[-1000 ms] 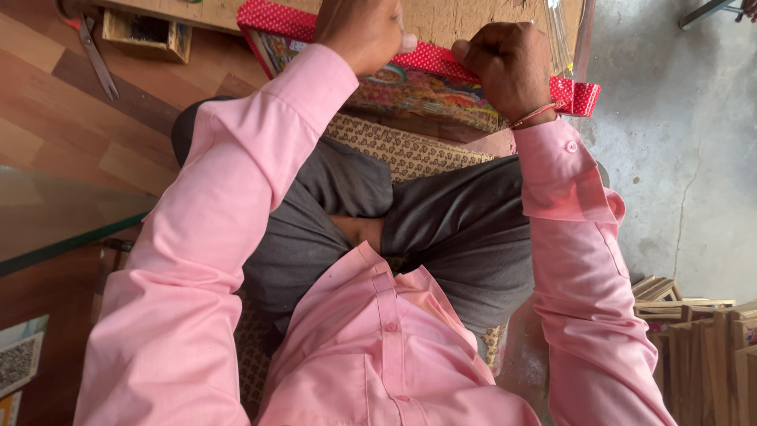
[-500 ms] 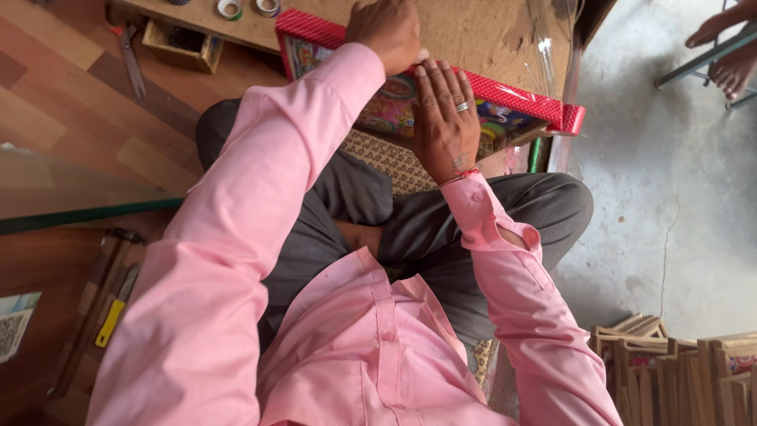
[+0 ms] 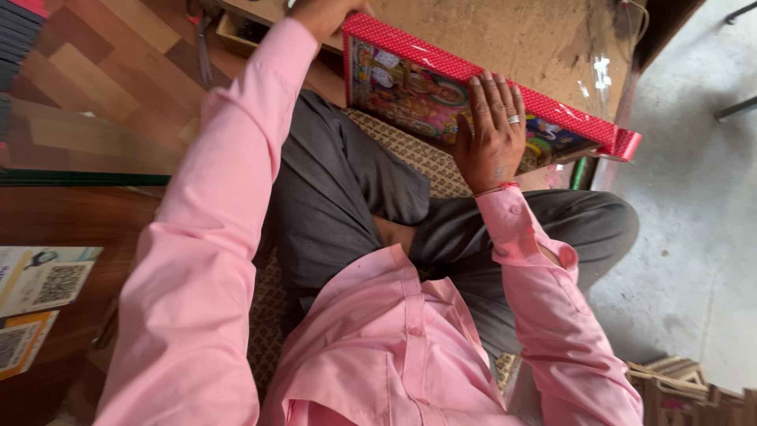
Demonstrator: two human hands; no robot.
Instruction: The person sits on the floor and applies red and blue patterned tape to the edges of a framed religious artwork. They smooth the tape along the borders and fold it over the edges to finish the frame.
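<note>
Two hands on one job: a framed colourful picture [image 3: 418,87] with a red dotted frame border [image 3: 489,83], stood on edge against the particle-board bench [image 3: 536,39], just beyond the person's knees.

Right hand [image 3: 493,130]: fingers spread flat, palm pressed on the picture face near its right half, ring visible. Not gripping, just pinning it in place.

Left hand [image 3: 323,12]: at the picture's upper-left corner, mostly cut off by the top of the view. Cannot tell whether it is clamped on the corner or only resting there.

Step, as I read it: steadying and checking the framed print while seated on the woven mat [image 3: 410,154]. Any shift of the frame calls for the flat right palm to lift or slide and the left to take a firm hold of the corner, or the frame tips off the bench edge.

Versus half a second ago: the right hand was already flat on the face and remains so; the frame now sits nearer and larger in view and tilted more steeply, head camera swung left. A second ago both hands gripped the top edge instead.

Scrap wood strips [image 3: 678,379] lie below the right elbow.
</note>
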